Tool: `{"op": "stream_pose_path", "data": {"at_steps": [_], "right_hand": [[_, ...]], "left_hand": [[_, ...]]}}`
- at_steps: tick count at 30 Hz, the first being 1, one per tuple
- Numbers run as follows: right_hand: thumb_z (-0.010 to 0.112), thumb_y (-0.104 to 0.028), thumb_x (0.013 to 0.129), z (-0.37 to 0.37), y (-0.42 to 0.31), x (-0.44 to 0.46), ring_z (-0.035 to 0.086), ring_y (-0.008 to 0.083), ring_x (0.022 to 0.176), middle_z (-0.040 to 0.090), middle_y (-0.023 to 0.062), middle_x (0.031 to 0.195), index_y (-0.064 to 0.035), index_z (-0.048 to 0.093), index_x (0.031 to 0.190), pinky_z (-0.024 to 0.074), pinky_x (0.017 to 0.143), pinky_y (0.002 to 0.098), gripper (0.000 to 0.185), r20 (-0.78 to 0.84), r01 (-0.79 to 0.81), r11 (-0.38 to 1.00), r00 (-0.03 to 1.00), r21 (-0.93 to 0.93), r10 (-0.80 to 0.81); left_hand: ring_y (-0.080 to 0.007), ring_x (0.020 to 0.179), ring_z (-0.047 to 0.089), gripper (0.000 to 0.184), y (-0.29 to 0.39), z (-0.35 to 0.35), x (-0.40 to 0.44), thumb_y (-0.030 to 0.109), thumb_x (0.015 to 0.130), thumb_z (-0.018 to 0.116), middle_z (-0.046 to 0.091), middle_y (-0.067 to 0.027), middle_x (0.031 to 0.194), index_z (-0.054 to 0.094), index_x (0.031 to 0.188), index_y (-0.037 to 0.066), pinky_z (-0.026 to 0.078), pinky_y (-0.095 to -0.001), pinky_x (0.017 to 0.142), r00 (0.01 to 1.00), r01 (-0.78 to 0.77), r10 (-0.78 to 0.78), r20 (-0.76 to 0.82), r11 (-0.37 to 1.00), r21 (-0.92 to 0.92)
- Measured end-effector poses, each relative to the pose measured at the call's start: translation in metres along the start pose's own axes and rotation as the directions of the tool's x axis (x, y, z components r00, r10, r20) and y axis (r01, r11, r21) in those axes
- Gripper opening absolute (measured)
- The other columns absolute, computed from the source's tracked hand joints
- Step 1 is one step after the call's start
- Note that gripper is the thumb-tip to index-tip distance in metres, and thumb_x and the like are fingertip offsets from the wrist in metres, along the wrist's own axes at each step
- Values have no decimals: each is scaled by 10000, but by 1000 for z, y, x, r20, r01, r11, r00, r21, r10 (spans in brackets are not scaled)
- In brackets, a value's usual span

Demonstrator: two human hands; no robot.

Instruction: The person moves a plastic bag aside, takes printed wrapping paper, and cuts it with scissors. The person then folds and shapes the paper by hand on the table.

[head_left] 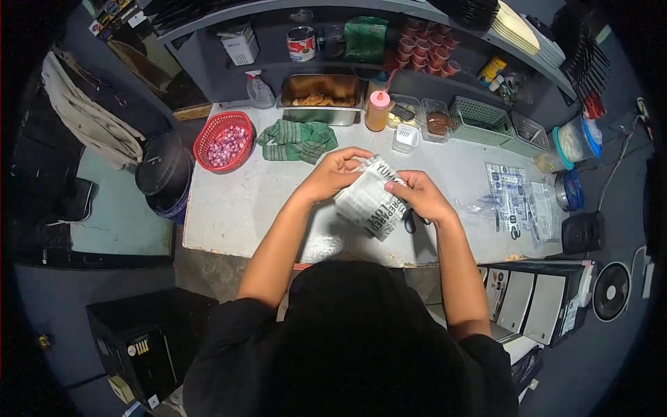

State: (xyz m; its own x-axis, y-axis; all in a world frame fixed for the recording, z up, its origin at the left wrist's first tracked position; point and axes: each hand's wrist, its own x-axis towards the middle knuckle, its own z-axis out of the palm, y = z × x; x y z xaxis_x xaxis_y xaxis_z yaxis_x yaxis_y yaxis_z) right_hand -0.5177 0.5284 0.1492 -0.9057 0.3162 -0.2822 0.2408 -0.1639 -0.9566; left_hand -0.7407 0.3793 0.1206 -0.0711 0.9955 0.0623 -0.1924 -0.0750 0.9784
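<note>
A white paper wrapper with bold black print is held between my two hands above the front half of the white table. My left hand grips its upper left edge, fingers bent around the rim. On the right side my right hand pinches the paper, thumb on the printed face. Whatever the wrapper may contain is hidden. Something black with loops shows just below my right hand. A green striped cloth lies behind my left hand, and a small white basket stands behind the wrapper.
A red basket of chopped onions sits at left. Along the back stand a metal tray of food, a sauce bottle, lidded containers and green baskets. Printed sheets lie at right.
</note>
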Motion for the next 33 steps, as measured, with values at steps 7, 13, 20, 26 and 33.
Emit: {"op": "stream_pose_path", "data": {"at_steps": [7, 13, 20, 26, 33], "right_hand": [[673, -175, 1075, -1, 73, 9, 726, 96, 862, 802, 65, 1050, 32, 742, 1195, 573, 807, 267, 249, -290, 65, 966, 957, 250, 11], [632, -158, 1097, 14, 116, 12, 733, 110, 919, 799, 75, 1103, 12, 725, 1222, 572, 850, 278, 231, -421, 115, 915, 905, 387, 64], [614, -154, 1109, 25, 122, 5, 730, 116, 966, 788, 76, 1152, 6, 702, 1247, 569, 881, 281, 230, -438, 162, 889, 898, 429, 47], [685, -72, 1053, 33, 132, 1, 728, 108, 927, 792, 80, 1130, 25, 704, 1242, 573, 831, 268, 213, -486, 213, 948, 870, 235, -75], [763, 9, 940, 27, 138, -8, 689, 89, 921, 778, 30, 1040, -5, 739, 1140, 542, 850, 244, 202, -428, 238, 971, 875, -29, -227]], "left_hand": [[-190, 990, 763, 453, -81, 25, -21, -95, 953, 685, 737, -194, 1238, 476, 1335, 29, 622, -278, 838, 871, -100, -131, -473, 896, -433], [-192, 1019, 740, 324, -109, 41, -27, -99, 962, 658, 724, -197, 1244, 517, 1227, 23, 589, -275, 848, 825, -219, 25, -565, 935, -279], [-114, 1016, 699, 276, -93, 35, -33, 98, 1052, 673, 765, -86, 1152, 677, 1316, 19, 568, -297, 878, 922, 14, -199, -332, 874, -486], [-154, 941, 725, 201, -105, 46, -40, 138, 984, 784, 790, -58, 1094, 776, 1146, 20, 572, -324, 829, 880, 210, -87, -466, 953, 217], [-246, 1008, 765, 250, -100, 33, -49, -17, 826, 868, 791, -115, 1083, 801, 1061, 39, 599, -360, 856, 871, -116, 348, -346, 831, 543]]}}
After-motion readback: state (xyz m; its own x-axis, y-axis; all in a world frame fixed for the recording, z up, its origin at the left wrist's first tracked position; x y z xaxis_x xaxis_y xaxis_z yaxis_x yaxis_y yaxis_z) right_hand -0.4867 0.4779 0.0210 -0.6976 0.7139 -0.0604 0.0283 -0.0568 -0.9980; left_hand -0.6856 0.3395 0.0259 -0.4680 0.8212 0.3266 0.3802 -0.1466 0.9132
